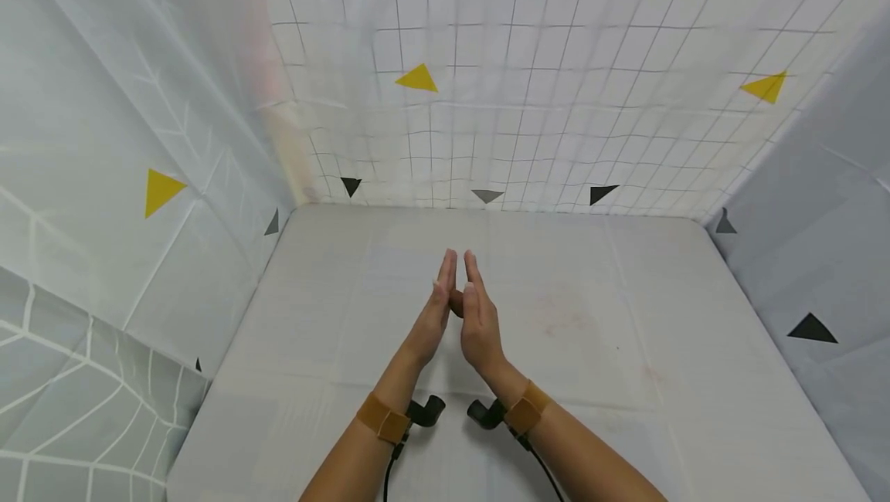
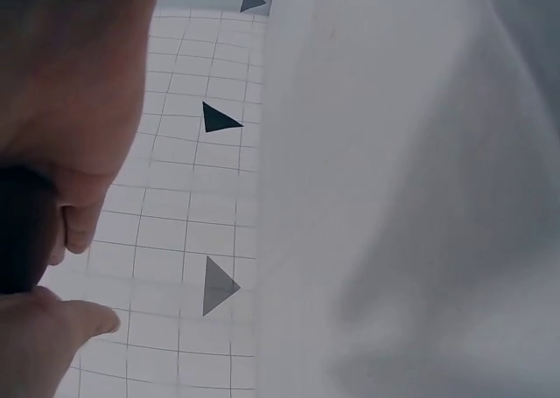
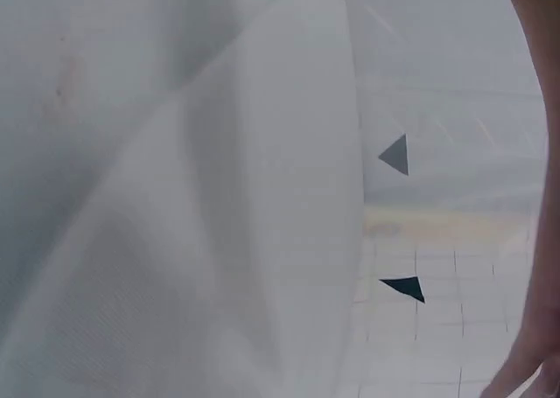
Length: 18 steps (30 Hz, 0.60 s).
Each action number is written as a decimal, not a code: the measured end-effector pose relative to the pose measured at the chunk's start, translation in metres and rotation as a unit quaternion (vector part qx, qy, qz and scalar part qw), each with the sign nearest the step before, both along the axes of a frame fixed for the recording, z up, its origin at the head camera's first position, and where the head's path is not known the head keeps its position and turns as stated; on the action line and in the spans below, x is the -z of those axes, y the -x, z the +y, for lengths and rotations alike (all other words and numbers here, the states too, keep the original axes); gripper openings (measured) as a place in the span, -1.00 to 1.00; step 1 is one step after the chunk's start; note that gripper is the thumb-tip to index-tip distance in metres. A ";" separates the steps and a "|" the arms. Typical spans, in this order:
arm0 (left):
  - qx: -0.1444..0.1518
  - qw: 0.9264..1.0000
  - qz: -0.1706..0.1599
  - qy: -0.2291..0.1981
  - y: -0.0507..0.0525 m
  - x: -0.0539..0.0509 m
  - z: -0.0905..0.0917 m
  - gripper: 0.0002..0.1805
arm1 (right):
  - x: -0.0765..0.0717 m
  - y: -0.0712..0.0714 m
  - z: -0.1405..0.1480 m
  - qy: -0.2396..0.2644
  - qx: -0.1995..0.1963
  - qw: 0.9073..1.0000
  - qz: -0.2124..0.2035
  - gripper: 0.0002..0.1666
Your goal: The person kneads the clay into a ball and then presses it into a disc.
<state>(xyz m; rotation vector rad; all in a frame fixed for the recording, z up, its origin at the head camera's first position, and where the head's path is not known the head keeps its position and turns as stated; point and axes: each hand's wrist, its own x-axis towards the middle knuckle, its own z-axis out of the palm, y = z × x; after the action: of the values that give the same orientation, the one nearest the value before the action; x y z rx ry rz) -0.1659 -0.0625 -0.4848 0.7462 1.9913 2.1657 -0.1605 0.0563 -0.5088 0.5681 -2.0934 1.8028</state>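
Between my two palms is a small, dark brown, rounded object (image 1: 456,303), mostly covered by the hands, so its kind cannot be told. My left hand (image 1: 434,317) lies against its left side, fingers extended forward. From the other side my right hand (image 1: 480,323) presses on it, its fingers straight too. The fingertips lean towards each other with a narrow gap. In the left wrist view the object shows as a dark rounded shape (image 2: 22,232) between the hands. Only part of a hand (image 3: 541,284) shows along the right edge of the right wrist view.
A pale cloth-covered table (image 1: 313,317) lies below the hands. White sheets enclose it, with a grid-lined back wall (image 1: 514,62) bearing yellow and dark triangles. Each wrist wears a brown strap (image 1: 384,418) with a small black camera (image 1: 427,411) and cable.
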 end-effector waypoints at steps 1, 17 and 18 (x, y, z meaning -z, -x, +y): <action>-0.005 1.000 0.001 -0.002 0.000 0.000 0.000 -0.20 | 0.001 -0.001 -0.001 -0.001 -0.003 1.000 -0.002 -0.39; -0.040 0.999 -0.019 0.003 0.006 0.000 0.001 -0.12 | -0.003 -0.024 -0.014 0.004 -0.035 0.998 0.044 -0.36; -0.038 0.999 -0.020 0.001 0.006 0.000 0.002 -0.13 | 0.003 -0.022 -0.014 0.004 -0.031 0.998 0.050 -0.36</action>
<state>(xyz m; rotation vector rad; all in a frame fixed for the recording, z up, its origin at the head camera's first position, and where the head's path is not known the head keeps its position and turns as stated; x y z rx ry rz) -0.1716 -0.0608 -0.4849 0.6320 2.0333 2.2012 -0.1389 0.0427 -0.5116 0.7134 -2.0225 1.7781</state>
